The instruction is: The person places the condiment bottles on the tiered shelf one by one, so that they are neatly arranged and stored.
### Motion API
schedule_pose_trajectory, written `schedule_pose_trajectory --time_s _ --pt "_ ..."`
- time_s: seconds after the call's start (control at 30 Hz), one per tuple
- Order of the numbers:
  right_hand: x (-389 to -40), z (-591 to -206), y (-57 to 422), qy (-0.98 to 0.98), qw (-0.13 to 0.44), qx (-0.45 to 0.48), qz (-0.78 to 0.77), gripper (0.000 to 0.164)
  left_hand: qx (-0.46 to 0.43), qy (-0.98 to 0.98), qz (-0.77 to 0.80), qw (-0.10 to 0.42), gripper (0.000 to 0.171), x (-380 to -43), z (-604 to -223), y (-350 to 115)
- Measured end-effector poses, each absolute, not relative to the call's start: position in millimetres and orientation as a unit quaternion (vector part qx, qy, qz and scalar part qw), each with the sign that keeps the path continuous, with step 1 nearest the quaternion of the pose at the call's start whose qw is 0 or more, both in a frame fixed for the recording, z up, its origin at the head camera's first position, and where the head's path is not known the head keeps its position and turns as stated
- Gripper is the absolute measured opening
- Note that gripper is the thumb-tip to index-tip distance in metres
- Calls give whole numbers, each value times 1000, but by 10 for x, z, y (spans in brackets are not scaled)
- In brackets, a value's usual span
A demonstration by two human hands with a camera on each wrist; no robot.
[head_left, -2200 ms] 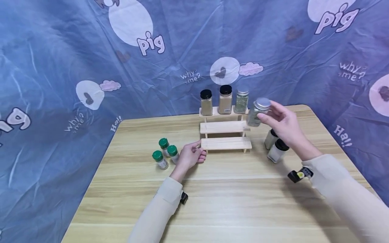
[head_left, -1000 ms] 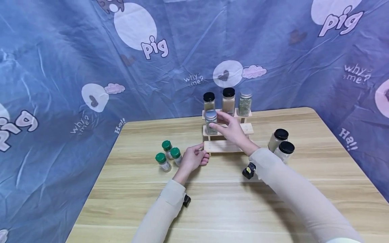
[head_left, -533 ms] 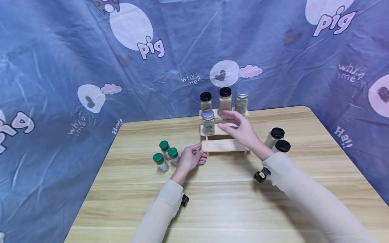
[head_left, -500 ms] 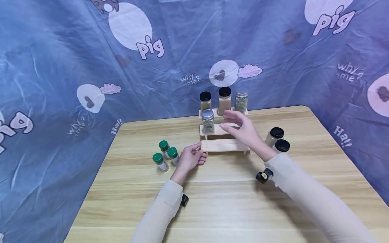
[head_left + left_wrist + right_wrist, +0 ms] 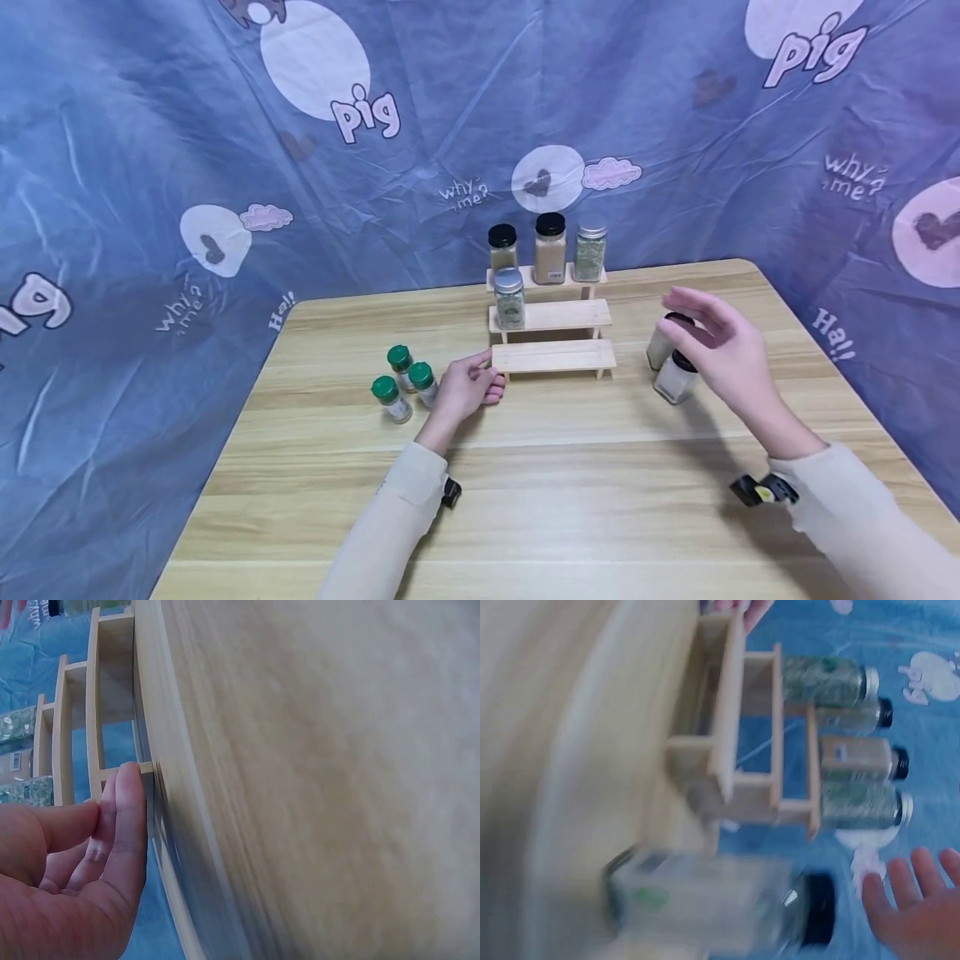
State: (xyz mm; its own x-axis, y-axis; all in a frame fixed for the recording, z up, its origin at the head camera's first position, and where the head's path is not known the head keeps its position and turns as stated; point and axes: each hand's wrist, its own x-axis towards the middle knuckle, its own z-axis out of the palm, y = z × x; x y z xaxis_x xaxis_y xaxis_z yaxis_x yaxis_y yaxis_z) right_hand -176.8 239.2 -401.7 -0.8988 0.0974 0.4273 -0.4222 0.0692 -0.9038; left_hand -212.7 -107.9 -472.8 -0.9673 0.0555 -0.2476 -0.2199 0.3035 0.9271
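A three-step wooden spice rack (image 5: 553, 357) stands at the back of the table. My left hand (image 5: 463, 390) pinches the left end of its lowest step, with thumb and fingers around the edge in the left wrist view. A silver-lidded jar of green herbs (image 5: 510, 302) stands on the middle step's left end. On the top step are two black-lidded jars (image 5: 550, 250) and another silver-lidded herb jar (image 5: 590, 254). My right hand (image 5: 723, 354) hovers with parted fingers over two black-lidded jars of pale powder (image 5: 675, 382) on the table, partly covering them, holding nothing.
Three small green-capped shaker bottles (image 5: 393, 400) stand left of the rack, close to my left hand. A blue printed cloth (image 5: 420, 183) hangs behind the wooden table (image 5: 525, 517).
My right hand carried the silver-lidded herb jar from the right to the middle step's left end and let it go. It then moved back right, over the black-lidded jars. The left hand stayed.
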Motion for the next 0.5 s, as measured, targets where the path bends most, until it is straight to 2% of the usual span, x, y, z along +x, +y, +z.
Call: schedule_pose_trajectory --time_s 0.17,0.27,0.37,0.5 --pt "-1516 -4229 2571 -720 240 13 651 48 -45 797 591 117 48 -2116 -4727 -1086" --pt "-1433 -4389 2615 -753 216 -36 621 56 -43 795 594 116 49 -2116 -4720 -1093" --pt "-1413 -4543 2645 -783 179 -46 593 62 -43 792 598 114 49 -2118 -4717 -1096" --pt "-1413 -4689 2701 -820 150 -40 550 61 -43 785 606 119 50 -2118 -4720 -1081"
